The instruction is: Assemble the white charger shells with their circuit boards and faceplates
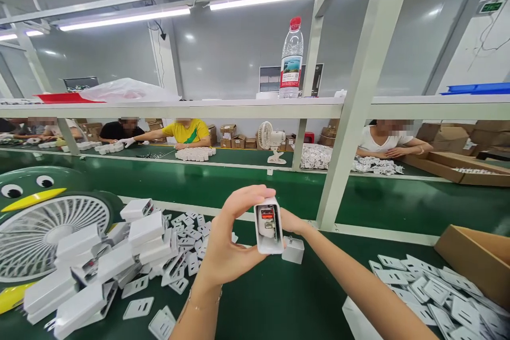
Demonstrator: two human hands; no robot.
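Held up in front of me is a white charger housing (257,231), its open end facing me. A red USB port (267,214) and a metal port show inside it. My left hand (226,241) grips the housing, fingers over the top and thumb low on its side. Behind the housing's right side is my right hand (292,221); its fingers are hidden, so whether they touch the housing cannot be seen. Just below that hand, a small white block (293,251) stands on the green work surface (279,303).
White charger housings (115,260) are heaped at left beside a green fan (56,228). Slotted white plates (430,287) lie at right by a cardboard box (474,260). A frame post (346,133) rises ahead; a bottle (291,58) stands on the shelf. Co-workers sit across.
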